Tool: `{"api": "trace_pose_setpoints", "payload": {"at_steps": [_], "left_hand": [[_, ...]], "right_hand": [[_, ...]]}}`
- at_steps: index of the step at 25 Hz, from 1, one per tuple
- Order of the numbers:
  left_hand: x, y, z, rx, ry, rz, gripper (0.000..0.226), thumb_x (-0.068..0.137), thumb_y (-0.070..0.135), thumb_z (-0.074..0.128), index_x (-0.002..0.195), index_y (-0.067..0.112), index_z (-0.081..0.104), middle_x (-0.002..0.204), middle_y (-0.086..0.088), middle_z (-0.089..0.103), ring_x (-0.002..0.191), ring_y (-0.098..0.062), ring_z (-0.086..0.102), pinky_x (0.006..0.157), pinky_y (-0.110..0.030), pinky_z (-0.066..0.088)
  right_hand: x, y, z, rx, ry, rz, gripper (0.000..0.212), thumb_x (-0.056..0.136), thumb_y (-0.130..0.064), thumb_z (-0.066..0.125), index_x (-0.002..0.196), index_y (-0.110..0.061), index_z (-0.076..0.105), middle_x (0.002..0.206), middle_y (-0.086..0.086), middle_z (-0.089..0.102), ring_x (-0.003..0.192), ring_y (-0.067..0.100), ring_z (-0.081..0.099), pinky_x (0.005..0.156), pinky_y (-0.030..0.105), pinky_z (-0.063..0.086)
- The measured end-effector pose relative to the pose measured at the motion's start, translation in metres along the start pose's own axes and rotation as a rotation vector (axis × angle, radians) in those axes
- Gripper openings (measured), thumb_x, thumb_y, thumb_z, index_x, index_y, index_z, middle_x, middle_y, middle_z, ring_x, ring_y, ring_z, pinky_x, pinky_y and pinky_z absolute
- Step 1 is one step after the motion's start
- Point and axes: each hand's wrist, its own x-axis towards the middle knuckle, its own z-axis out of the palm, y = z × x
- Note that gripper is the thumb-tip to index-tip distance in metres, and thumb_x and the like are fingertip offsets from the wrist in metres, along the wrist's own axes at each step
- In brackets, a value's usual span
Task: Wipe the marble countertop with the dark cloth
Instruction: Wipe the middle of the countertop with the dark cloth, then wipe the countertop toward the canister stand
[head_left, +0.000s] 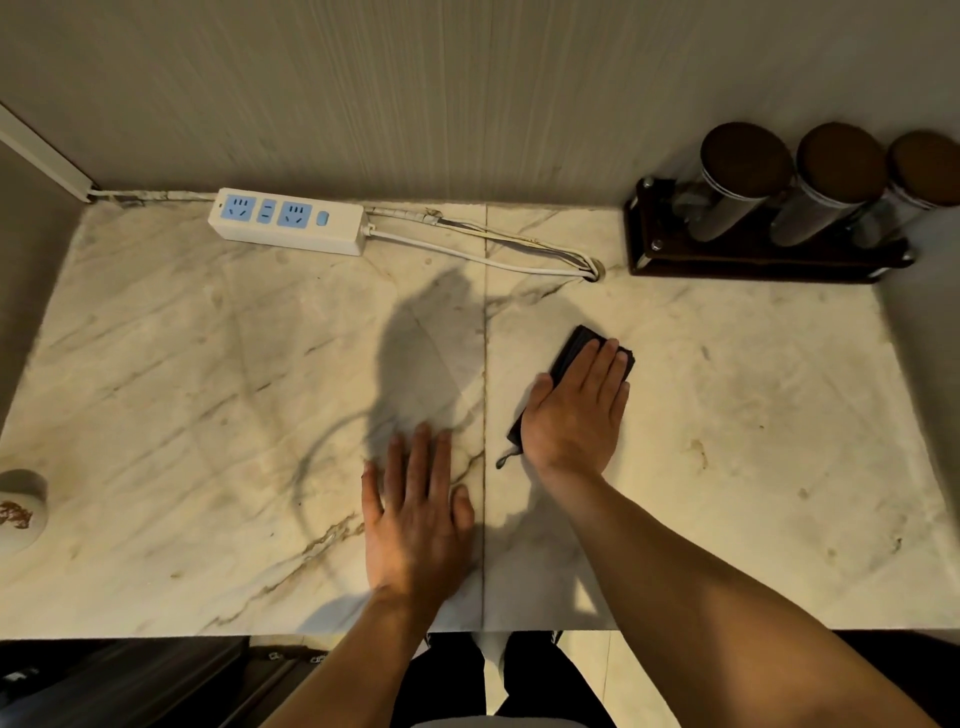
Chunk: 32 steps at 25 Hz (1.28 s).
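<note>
The marble countertop (208, 395) is pale with brown and grey veins and a seam down its middle. A folded dark cloth (574, 349) lies just right of that seam. My right hand (576, 410) presses flat on the cloth with fingers together, and covers most of it. Only the cloth's far end and a small loop (506, 459) near my wrist show. My left hand (415, 514) rests flat on the bare marble left of the seam, fingers spread, holding nothing.
A white power strip (288, 221) with blue sockets lies at the back wall; its cables (493, 254) run right into a hole. A dark rack with three cork-lidded jars (748, 208) stands at the back right. A pale cup (21, 512) sits at the left edge.
</note>
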Motion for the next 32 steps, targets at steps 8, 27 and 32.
{"api": "trace_pose_setpoints", "payload": {"at_steps": [8,27,32], "left_hand": [[0.0,-0.002,0.002,0.003,-0.036,-0.006,0.063,0.092,0.045,0.022,0.151,0.026,0.013,0.16,0.0,0.007,0.146,-0.021,-0.001,0.117,-0.049,0.002],[-0.003,0.021,-0.002,-0.022,0.024,0.101,0.056,0.095,0.035,0.026,0.145,0.011,0.03,0.154,-0.016,0.027,0.142,-0.035,0.018,0.116,-0.055,0.011],[0.001,0.054,0.006,-0.078,0.034,0.132,0.061,0.091,0.034,0.03,0.146,0.006,0.028,0.152,-0.018,0.03,0.141,-0.035,0.022,0.115,-0.054,0.016]], "right_hand": [[-0.054,0.027,0.002,-0.016,0.024,0.029,0.069,0.093,-0.039,0.014,0.149,0.002,0.011,0.158,0.02,0.011,0.146,0.031,0.006,0.119,0.041,0.006],[-0.109,0.139,-0.028,-0.118,-0.121,-0.626,0.064,0.095,-0.037,0.036,0.148,-0.003,0.024,0.156,0.014,0.017,0.145,0.028,0.017,0.116,0.039,0.013],[-0.068,0.169,-0.046,-0.214,-0.247,-0.974,0.066,0.094,-0.037,0.04,0.149,-0.007,0.02,0.158,0.011,0.014,0.147,0.023,0.009,0.117,0.039,0.015]]}}
